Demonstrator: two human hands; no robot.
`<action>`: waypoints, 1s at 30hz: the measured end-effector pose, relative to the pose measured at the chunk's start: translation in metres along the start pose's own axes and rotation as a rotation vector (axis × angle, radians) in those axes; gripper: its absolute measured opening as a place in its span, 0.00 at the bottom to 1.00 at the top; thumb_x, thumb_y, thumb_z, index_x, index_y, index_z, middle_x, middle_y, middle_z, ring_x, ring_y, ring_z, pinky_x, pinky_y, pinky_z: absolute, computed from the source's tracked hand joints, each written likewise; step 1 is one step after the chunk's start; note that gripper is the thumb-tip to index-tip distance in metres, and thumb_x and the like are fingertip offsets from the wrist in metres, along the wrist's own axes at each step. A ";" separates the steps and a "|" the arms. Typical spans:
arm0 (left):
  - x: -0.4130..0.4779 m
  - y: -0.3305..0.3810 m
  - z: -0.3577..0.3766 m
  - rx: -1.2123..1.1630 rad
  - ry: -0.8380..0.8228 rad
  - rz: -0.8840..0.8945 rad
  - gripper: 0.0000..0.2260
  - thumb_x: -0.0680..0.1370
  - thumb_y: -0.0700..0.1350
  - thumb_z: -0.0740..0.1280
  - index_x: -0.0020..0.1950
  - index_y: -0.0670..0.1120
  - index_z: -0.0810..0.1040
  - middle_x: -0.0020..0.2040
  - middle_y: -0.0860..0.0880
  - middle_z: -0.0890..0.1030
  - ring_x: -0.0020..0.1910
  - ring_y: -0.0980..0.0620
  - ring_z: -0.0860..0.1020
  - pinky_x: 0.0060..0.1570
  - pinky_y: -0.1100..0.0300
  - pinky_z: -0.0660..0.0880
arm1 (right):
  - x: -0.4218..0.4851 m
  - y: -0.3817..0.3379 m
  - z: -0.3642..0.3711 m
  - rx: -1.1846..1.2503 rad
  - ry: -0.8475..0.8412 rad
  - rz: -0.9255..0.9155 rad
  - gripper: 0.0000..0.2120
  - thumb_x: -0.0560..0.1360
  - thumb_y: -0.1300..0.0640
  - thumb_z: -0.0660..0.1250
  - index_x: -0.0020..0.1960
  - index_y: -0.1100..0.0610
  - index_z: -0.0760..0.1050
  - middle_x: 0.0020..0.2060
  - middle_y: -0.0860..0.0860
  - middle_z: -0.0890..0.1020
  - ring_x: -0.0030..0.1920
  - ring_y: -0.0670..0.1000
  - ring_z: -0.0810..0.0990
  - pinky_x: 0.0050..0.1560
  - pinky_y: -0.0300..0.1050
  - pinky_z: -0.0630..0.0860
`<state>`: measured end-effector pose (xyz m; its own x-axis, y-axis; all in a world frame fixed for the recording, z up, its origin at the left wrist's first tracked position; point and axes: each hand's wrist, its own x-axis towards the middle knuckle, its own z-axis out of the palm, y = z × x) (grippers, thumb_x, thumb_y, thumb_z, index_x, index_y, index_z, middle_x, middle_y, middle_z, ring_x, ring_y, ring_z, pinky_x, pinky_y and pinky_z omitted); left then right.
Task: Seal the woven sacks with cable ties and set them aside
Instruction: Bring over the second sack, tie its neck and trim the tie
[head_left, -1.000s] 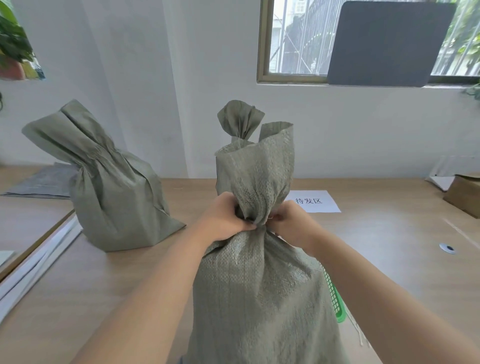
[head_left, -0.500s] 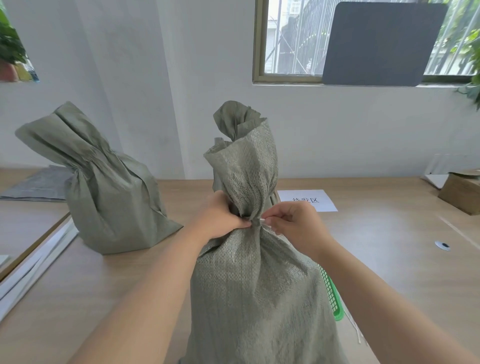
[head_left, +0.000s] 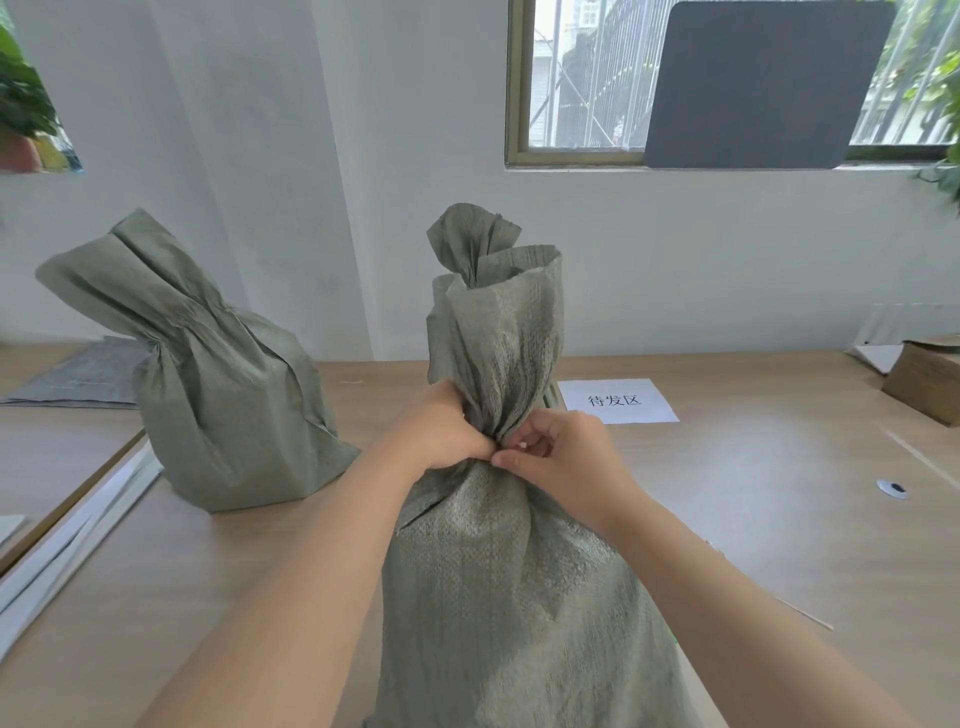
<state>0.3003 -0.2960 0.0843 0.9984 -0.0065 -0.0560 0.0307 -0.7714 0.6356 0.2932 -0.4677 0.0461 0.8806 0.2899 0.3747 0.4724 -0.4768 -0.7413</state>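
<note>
Cinching the neck of the near sack

The near sack (head_left: 498, 597) stands upright at the centre of the table (head_left: 753, 519), its neck bunched. The left hand (head_left: 447, 434) is clamped round the gather, and the right hand (head_left: 561, 457) pinches a small white piece there, probably the cable tie (head_left: 522, 446). If the left grip slackens, the stiff weave could spring open — the tie might then slide off or catch only some folds. A hard sideways pull might tip the sack.
</note>
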 end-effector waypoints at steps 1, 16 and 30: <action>-0.001 -0.002 -0.001 -0.067 -0.020 -0.014 0.19 0.65 0.42 0.79 0.55 0.49 0.83 0.47 0.51 0.85 0.47 0.53 0.81 0.47 0.58 0.79 | -0.001 0.001 0.001 0.005 -0.011 -0.006 0.11 0.65 0.55 0.82 0.39 0.48 0.80 0.32 0.42 0.81 0.32 0.37 0.77 0.36 0.29 0.71; -0.001 -0.003 0.020 -0.448 -0.169 -0.246 0.12 0.63 0.40 0.68 0.45 0.39 0.82 0.40 0.40 0.81 0.36 0.47 0.76 0.32 0.57 0.69 | -0.013 0.002 0.023 -0.102 0.093 -0.260 0.23 0.61 0.36 0.78 0.32 0.55 0.75 0.29 0.39 0.72 0.31 0.38 0.71 0.34 0.29 0.64; -0.004 -0.016 0.030 -0.681 -0.077 -0.201 0.14 0.73 0.26 0.61 0.41 0.42 0.81 0.32 0.44 0.79 0.27 0.52 0.75 0.26 0.65 0.68 | -0.014 0.002 0.039 -0.109 0.120 -0.302 0.11 0.71 0.57 0.65 0.31 0.56 0.68 0.27 0.46 0.69 0.31 0.44 0.66 0.34 0.30 0.60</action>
<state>0.2946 -0.3029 0.0511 0.9650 0.0298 -0.2606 0.2614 -0.1935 0.9457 0.2802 -0.4407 0.0179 0.6956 0.3348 0.6356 0.7076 -0.4726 -0.5254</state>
